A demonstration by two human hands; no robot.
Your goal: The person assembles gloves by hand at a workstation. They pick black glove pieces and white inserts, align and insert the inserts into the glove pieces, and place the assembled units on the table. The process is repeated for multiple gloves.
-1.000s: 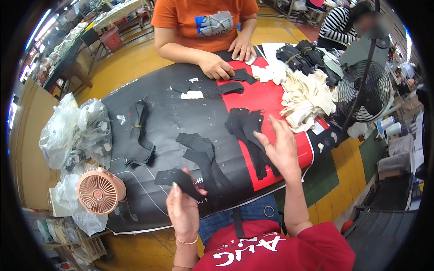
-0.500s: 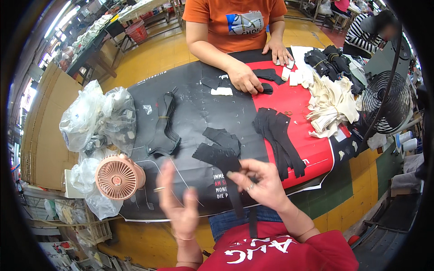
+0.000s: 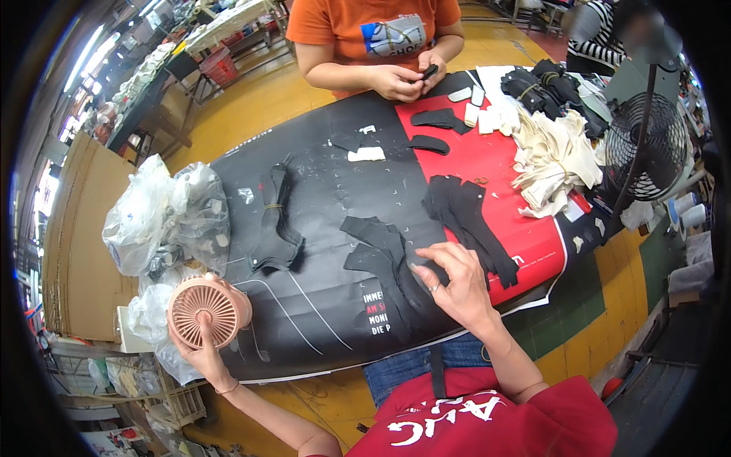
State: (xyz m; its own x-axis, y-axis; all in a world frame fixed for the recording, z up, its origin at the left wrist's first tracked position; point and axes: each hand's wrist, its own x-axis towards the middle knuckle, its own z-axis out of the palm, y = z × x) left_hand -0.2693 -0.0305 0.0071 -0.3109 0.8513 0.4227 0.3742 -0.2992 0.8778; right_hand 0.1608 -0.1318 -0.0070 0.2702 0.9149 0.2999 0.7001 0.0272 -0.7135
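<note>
My left hand point(image 3: 201, 358) is at the small pink fan point(image 3: 190, 301) on the table's left, one digit across its front grille and the others along its left edge. My right hand point(image 3: 461, 289) hovers, fingers apart, just right of a loose pile of black cut fabric pieces point(image 3: 377, 251); nothing shows between its fingertips. Long black pieces point(image 3: 476, 228) lie beyond it on the red area. A bundle of black pieces point(image 3: 276, 228), tied round the middle, rests between the fan and the pile.
Clear plastic bags point(image 3: 167, 213) are heaped behind the fan. Across the table point(image 3: 320, 183), a person in an orange shirt holds a small black piece point(image 3: 430, 71) in both hands. Cream fabric pieces point(image 3: 560, 160) and a black fan point(image 3: 647, 145) stand at the right.
My left hand has moved down and left onto the pink fan. My right hand has let go of the black piece, now on the pile. The other person has lifted a small piece.
</note>
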